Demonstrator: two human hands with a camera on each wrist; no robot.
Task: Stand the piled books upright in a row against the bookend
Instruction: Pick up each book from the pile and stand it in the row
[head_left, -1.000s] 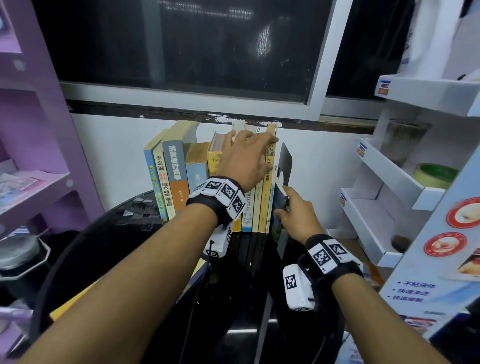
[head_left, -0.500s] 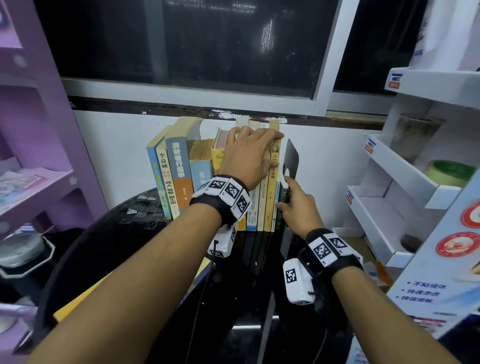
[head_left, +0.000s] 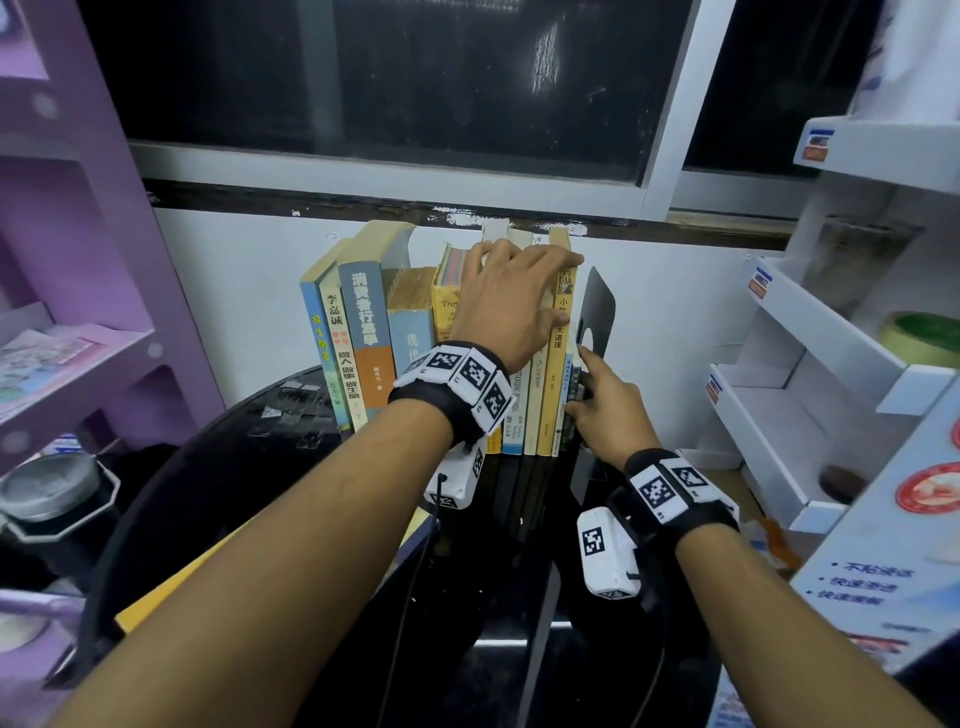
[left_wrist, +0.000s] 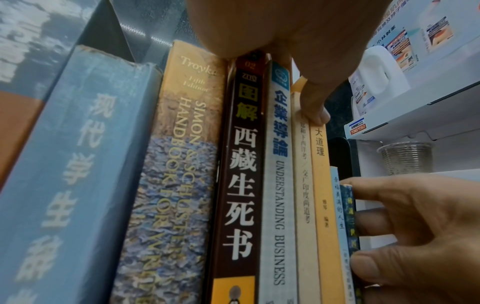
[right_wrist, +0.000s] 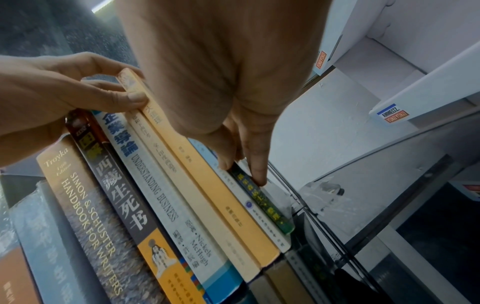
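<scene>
On the black desk (head_left: 218, 467), against the white wall under the window: a row of books (head_left: 363, 332) standing upright, spines toward me. At the row's right end, the black bookend (head_left: 597, 306), upright.

My left hand (head_left: 511, 301) lies over the tops of the books in the right half of the row. Fingers draped across the top edges; from the left wrist view the thumb (left_wrist: 314, 111) presses on the spine of the tall orange book (left_wrist: 324, 185). Fingers curled over the tops, gripping that group.

My right hand (head_left: 608, 410) is lower, at the right end. It pinches the small dark green book (right_wrist: 259, 197), the last in the row, between thumb and fingers; index finger (right_wrist: 255, 162) lies along its spine. This book is short, tucked just beside a thin pale blue book (left_wrist: 337, 216) and right by the bookend. Whether it touches the bookend I cannot tell.

Spines readable left of the orange one: a cream book, a white and blue "Understanding Business" (left_wrist: 279, 185), a dark brown book (left_wrist: 241, 164), the "Handbook for Writers" (left_wrist: 179, 164), a faded blue book (left_wrist: 78, 164). Further left the books lean slightly.

White cardboard shelves (head_left: 831, 364) to the right; a purple shelf (head_left: 78, 312) to the left.
</scene>
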